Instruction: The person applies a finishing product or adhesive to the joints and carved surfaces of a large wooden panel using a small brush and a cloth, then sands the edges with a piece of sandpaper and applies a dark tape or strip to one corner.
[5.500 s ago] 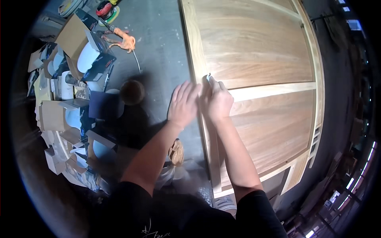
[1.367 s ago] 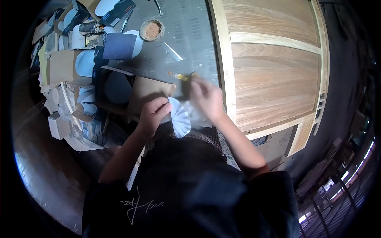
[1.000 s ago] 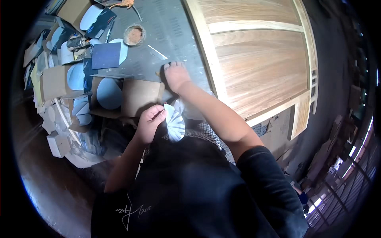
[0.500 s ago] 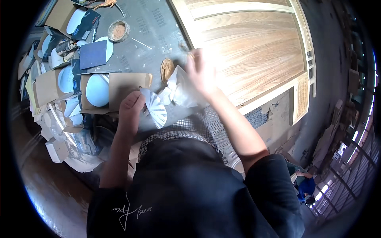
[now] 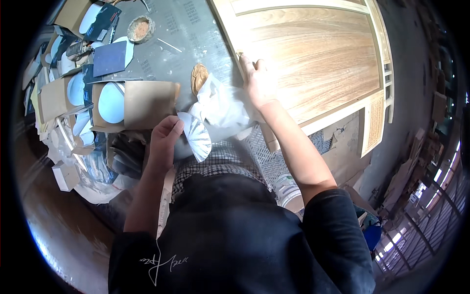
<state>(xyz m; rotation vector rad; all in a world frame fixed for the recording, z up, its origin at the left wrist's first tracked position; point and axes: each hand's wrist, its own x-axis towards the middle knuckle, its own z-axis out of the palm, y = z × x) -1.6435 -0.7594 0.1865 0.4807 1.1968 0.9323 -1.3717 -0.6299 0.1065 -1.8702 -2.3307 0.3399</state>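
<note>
The left hand (image 5: pixel 164 139) pinched a white folded disc (image 5: pixel 195 136), its long axis running from upper left to lower right. The right hand (image 5: pixel 259 81) lay flat, fingers spread, on the wooden door panel (image 5: pixel 318 63) near its left edge. A crumpled white cloth (image 5: pixel 223 105) sat between the hands; open grey floor (image 5: pixel 191 34) lay beyond.
</note>
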